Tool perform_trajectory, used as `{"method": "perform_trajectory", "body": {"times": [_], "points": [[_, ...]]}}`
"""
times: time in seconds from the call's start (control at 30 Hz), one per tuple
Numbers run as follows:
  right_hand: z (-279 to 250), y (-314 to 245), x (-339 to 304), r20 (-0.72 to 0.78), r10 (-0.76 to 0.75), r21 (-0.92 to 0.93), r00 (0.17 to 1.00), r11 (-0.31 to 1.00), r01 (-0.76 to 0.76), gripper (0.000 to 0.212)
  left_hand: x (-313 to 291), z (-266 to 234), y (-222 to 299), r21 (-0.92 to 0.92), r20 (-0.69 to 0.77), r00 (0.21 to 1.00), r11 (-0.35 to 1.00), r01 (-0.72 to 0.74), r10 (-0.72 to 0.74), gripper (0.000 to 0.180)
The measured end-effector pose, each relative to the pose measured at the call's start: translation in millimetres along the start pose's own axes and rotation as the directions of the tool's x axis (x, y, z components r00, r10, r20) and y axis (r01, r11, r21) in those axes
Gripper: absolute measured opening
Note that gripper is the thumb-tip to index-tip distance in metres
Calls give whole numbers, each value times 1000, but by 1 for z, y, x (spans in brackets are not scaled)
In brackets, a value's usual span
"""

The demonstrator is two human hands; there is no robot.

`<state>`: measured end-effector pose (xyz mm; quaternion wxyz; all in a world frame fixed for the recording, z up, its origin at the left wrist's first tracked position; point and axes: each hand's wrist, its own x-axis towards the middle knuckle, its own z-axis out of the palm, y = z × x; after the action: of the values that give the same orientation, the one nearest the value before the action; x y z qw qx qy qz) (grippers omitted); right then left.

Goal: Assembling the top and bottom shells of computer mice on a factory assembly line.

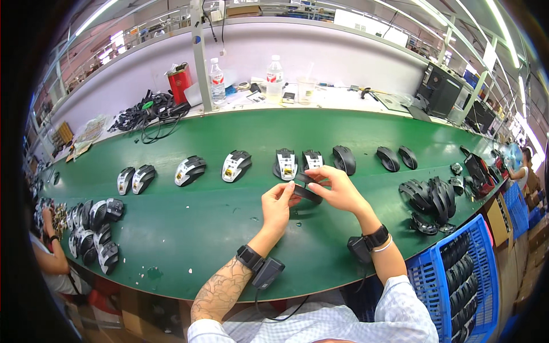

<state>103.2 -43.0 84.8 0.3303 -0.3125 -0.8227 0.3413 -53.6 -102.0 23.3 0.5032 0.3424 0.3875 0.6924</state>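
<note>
Above the middle of the green bench, my left hand (277,207) and my right hand (341,193) are both closed on a black curved mouse shell (307,194). The fingers hide part of the shell. Just beyond the hands sit two mice with silver tops, a left one (285,164) and a right one (312,159); a yellow patch shows on the left one. A black mouse (344,160) lies beyond my right hand. Left of my hands stand more silver-and-black mice, among them one with a yellow patch (235,166).
Black mouse shells (437,197) are piled at the right; a blue basket (419,275) of black parts stands below. Mice (98,216) cluster at the left, near another person's hand (48,217). Along the back shelf are bottles (274,80), a red can (179,83) and tangled cables (143,113).
</note>
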Motion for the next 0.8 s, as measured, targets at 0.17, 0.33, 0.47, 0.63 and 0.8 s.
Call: {"method": "perform_trajectory", "body": {"times": [0.17,0.33,0.47,0.63,0.8], "points": [[-5,-8,-10,92,-94,-134,991,985,106,68,1,-2,4,0,-32,999,1000,-15,15,21],[8,-8,-14,-55,-106,-109,993,989,99,58,0,0,12,76,-13,999,996,-42,43,20],[2,-4,-14,-97,-141,-6,985,990,141,56,0,7,27,168,4,999,984,-54,55,21],[-4,0,-14,-176,-88,152,980,982,116,61,25,19,41,225,58,998,974,25,-39,27],[-17,13,-9,-419,-103,22,902,992,123,60,96,35,34,307,182,976,950,62,-123,32]]}}
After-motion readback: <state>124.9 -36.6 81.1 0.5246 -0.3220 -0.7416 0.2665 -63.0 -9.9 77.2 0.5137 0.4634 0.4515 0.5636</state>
